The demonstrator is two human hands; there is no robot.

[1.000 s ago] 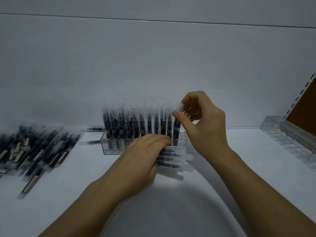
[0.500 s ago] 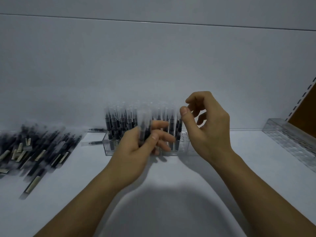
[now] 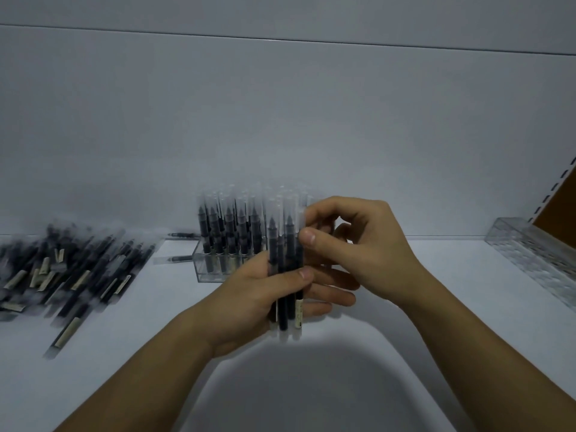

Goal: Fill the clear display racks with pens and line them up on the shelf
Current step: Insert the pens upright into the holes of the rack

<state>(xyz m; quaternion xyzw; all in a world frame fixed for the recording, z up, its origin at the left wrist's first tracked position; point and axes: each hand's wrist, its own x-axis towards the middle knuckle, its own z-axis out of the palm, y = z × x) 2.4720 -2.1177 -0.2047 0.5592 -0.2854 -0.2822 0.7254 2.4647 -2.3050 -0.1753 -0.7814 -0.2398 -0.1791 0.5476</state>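
Your left hand (image 3: pixel 249 294) is wrapped around a bundle of pens (image 3: pixel 285 269), thumb across the front. It holds them upright with caps up, likely so each can drop straight into a slot. Your right hand (image 3: pixel 367 244) pinches the cap end of the outermost pen (image 3: pixel 300 221) between thumb and forefinger, the other fingers loosely curled, apparently to peel off one pen at a time. The filled rack (image 3: pixel 212 269) stands on the shelf (image 3: pixel 452 307) at 11 o'clock from your hands, partly hidden behind them. The loose pens (image 3: pixel 71 269) lie in a heap at 9 o'clock, and an empty rack (image 3: pixel 536 254) waits at 3 o'clock.

A second ago your left hand lay over these pens, which were flat on the shelf before the filled rack. It has since lifted and stood them up, closer to you. Your right hand, then empty by the rack's right end, has closed on the bundle.
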